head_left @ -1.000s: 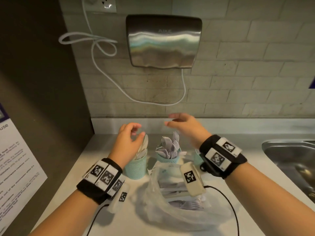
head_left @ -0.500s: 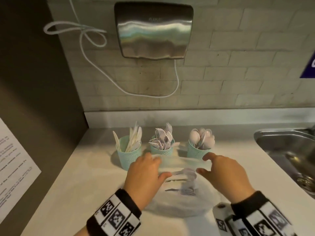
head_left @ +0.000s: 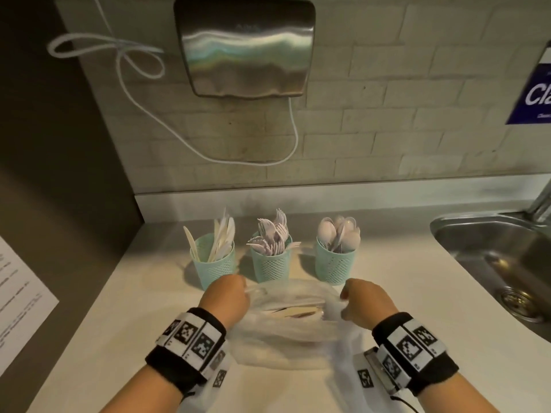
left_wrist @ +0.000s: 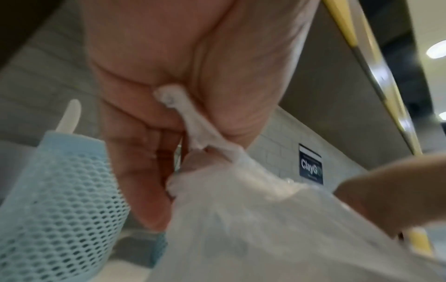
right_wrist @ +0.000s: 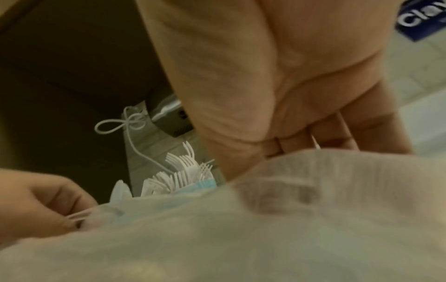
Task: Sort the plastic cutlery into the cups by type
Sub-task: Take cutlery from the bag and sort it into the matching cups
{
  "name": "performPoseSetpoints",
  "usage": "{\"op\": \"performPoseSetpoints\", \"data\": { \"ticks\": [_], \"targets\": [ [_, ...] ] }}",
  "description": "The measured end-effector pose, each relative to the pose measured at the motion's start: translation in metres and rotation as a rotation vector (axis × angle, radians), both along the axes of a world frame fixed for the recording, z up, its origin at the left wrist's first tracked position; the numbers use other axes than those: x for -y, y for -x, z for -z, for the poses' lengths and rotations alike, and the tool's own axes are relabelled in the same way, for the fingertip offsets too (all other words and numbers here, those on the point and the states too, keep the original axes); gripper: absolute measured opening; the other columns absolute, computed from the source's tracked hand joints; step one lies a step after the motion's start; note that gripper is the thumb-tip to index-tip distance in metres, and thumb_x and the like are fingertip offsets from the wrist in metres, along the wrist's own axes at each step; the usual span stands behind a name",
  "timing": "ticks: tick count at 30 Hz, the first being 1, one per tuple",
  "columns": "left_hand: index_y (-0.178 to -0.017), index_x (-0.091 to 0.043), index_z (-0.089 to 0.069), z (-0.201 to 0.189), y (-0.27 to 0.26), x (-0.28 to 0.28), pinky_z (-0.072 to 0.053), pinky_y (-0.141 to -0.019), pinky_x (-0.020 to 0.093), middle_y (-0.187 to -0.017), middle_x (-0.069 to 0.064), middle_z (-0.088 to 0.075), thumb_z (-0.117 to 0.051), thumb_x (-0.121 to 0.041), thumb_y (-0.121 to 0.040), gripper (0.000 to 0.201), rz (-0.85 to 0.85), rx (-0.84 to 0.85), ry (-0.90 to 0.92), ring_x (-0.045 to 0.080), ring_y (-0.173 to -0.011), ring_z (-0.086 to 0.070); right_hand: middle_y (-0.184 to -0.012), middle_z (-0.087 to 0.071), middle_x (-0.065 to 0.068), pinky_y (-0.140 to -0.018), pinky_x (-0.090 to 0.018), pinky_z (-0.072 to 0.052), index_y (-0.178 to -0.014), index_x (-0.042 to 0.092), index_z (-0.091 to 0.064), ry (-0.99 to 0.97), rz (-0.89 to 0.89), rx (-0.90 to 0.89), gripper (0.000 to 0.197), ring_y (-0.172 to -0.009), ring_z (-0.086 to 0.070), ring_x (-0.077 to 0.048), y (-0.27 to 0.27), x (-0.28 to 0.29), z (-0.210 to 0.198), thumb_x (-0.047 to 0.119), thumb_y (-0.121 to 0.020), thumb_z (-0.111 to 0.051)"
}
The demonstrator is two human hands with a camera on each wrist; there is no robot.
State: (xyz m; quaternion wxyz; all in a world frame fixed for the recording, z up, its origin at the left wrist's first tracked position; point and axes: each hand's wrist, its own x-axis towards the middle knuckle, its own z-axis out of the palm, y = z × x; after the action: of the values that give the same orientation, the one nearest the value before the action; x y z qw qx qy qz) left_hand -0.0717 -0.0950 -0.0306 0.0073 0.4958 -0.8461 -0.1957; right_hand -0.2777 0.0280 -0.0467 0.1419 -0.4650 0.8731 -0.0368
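Observation:
Three teal mesh cups stand in a row near the wall: the left cup (head_left: 213, 265) holds knives, the middle cup (head_left: 270, 263) forks, the right cup (head_left: 335, 265) spoons. In front of them lies a clear plastic bag (head_left: 290, 320) with more cutlery inside. My left hand (head_left: 228, 296) grips the bag's left rim, bunched between its fingers (left_wrist: 149, 152). My right hand (head_left: 362, 302) grips the bag's right rim (right_wrist: 313, 152). The bag's mouth is stretched between both hands.
A steel sink (head_left: 501, 257) is set into the counter at the right. A hand dryer (head_left: 246, 44) with a white cord hangs on the tiled wall above the cups. A dark panel with a paper notice (head_left: 21, 305) borders the left.
Both hands came down from above the cups to the bag and took hold of its rim on each side, pulling it apart. The head view has tilted back.

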Motion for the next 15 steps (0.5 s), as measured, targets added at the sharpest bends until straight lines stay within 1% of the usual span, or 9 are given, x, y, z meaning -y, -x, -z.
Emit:
{"op": "performPoseSetpoints", "data": {
  "ticks": [2, 3, 5, 7, 8, 10, 11, 13, 15],
  "targets": [
    [-0.08, -0.012, -0.062, -0.002, -0.002, 0.003, -0.042, -0.071, 0.028, -0.085, 0.007, -0.065, -0.049, -0.008, -0.089, 0.016, -0.017, -0.258, -0.107, 0.024, -0.085, -0.061, -0.105, -0.066, -0.004, -0.074, -0.024, -0.043, -0.097, 0.019, -0.066, 0.091, 0.012, 0.067, 0.016, -0.095, -0.061, -0.02, 0.0, 0.001, -0.002, 0.03, -0.086, -0.063],
    [-0.072, -0.014, -0.059, -0.003, -0.003, 0.004, -0.041, -0.068, 0.028, -0.077, 0.004, -0.064, -0.05, -0.005, -0.088, 0.021, -0.035, -0.386, -0.162, 0.021, -0.077, -0.06, -0.102, -0.064, -0.005, -0.072, -0.024, -0.04, -0.091, 0.021, -0.067, 0.173, 0.022, 0.104, 0.013, -0.09, -0.059, -0.02, 0.0, 0.002, -0.003, 0.032, -0.087, -0.062],
    [-0.067, -0.015, -0.057, -0.006, -0.003, 0.004, -0.042, -0.063, 0.028, -0.067, 0.001, -0.064, -0.049, -0.001, -0.089, 0.028, -0.102, -0.621, -0.277, 0.017, -0.067, -0.057, -0.093, -0.057, -0.003, -0.072, -0.024, -0.035, -0.086, 0.02, -0.064, 0.345, 0.054, 0.243, 0.013, -0.086, -0.053, -0.019, 0.0, 0.005, -0.004, 0.032, -0.09, -0.058],
    [-0.074, -0.012, -0.057, -0.007, -0.002, 0.001, -0.044, -0.062, 0.029, -0.068, 0.005, -0.064, -0.042, 0.007, -0.089, 0.029, -0.212, -0.812, -0.426, 0.019, -0.066, -0.058, -0.084, -0.055, -0.001, -0.068, -0.026, -0.037, -0.08, 0.017, -0.055, 0.484, 0.117, 0.509, 0.017, -0.083, -0.051, -0.02, -0.002, 0.008, -0.007, 0.026, -0.095, -0.052],
    [-0.079, -0.012, -0.056, -0.008, -0.001, -0.001, -0.045, -0.061, 0.03, -0.069, 0.008, -0.063, -0.038, 0.011, -0.088, 0.03, -0.263, -0.887, -0.501, 0.02, -0.066, -0.058, -0.082, -0.057, -0.002, -0.066, -0.026, -0.038, -0.079, 0.015, -0.053, 0.538, 0.165, 0.651, 0.019, -0.081, -0.052, -0.022, -0.004, 0.009, -0.008, 0.023, -0.096, -0.049],
    [-0.085, -0.012, -0.054, -0.008, 0.002, 0.0, -0.044, -0.057, 0.029, -0.068, 0.009, -0.058, -0.035, 0.013, -0.089, 0.032, -0.355, -1.01, -0.611, 0.019, -0.064, -0.056, -0.084, -0.06, -0.009, -0.067, -0.031, -0.042, -0.084, 0.011, -0.052, 0.623, 0.271, 0.904, 0.019, -0.079, -0.055, -0.025, -0.007, 0.011, -0.011, 0.019, -0.098, -0.045],
    [-0.088, -0.013, -0.053, -0.009, 0.003, 0.001, -0.042, -0.056, 0.029, -0.068, 0.009, -0.055, -0.035, 0.013, -0.089, 0.031, -0.401, -1.07, -0.655, 0.018, -0.061, -0.054, -0.083, -0.058, -0.012, -0.068, -0.033, -0.044, -0.087, 0.009, -0.053, 0.656, 0.315, 0.994, 0.018, -0.076, -0.056, -0.026, -0.008, 0.012, -0.01, 0.018, -0.099, -0.043],
    [-0.092, -0.011, -0.053, -0.008, 0.004, 0.006, -0.04, -0.051, 0.027, -0.065, 0.008, -0.052, -0.035, 0.011, -0.089, 0.029, -0.503, -1.187, -0.746, 0.015, -0.054, -0.051, -0.078, -0.054, -0.014, -0.069, -0.038, -0.046, -0.095, 0.004, -0.056, 0.688, 0.376, 1.076, 0.02, -0.07, -0.053, -0.027, -0.006, 0.014, -0.008, 0.017, -0.1, -0.04],
    [-0.093, -0.007, -0.052, -0.007, 0.003, 0.011, -0.036, -0.038, 0.017, -0.053, 0.004, -0.047, -0.032, 0.009, -0.088, 0.026, -0.615, -1.292, -0.818, 0.01, -0.038, -0.044, -0.075, -0.052, -0.012, -0.067, -0.04, -0.046, -0.094, 0.006, -0.06, 0.688, 0.422, 1.067, 0.023, -0.065, -0.047, -0.025, -0.002, 0.017, -0.004, 0.019, -0.099, -0.041]
  ]
}}
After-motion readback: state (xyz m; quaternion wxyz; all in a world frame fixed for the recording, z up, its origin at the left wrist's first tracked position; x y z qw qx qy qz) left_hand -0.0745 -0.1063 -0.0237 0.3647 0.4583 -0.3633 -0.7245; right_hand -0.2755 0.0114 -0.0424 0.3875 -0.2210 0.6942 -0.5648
